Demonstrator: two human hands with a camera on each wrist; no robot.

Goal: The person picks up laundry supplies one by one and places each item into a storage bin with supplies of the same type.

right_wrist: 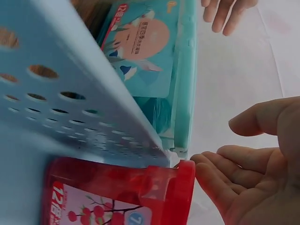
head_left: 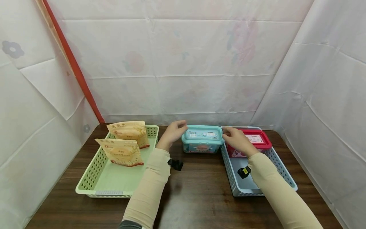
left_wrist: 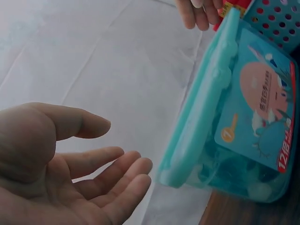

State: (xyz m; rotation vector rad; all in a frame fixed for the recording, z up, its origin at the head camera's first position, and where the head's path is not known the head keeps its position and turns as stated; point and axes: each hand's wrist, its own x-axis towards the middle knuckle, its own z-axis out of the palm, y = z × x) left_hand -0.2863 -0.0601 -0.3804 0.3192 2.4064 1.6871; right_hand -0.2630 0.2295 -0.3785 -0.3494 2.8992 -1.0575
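Observation:
A teal lidded plastic box (head_left: 203,139) with a label on its lid stands on the table between two baskets. Just off its left end is my left hand (head_left: 173,133); the left wrist view shows the fingers loosely bent and a gap before the lid (left_wrist: 197,122). My right hand (head_left: 236,139) is at the box's right end, above the rim of the blue basket (head_left: 233,178). In the right wrist view its fingers (right_wrist: 243,173) are relaxed, with nothing between them and the thumb. Beside that hand, a red lidded box (head_left: 261,140) sits in the blue basket.
On the left is a light green basket (head_left: 120,181) with two yellow pouches (head_left: 121,152) standing in it. Pale curtains (head_left: 183,63) hang behind the dark wooden table (head_left: 200,197) and at both sides. A red strip (head_left: 74,63) runs down the left curtain.

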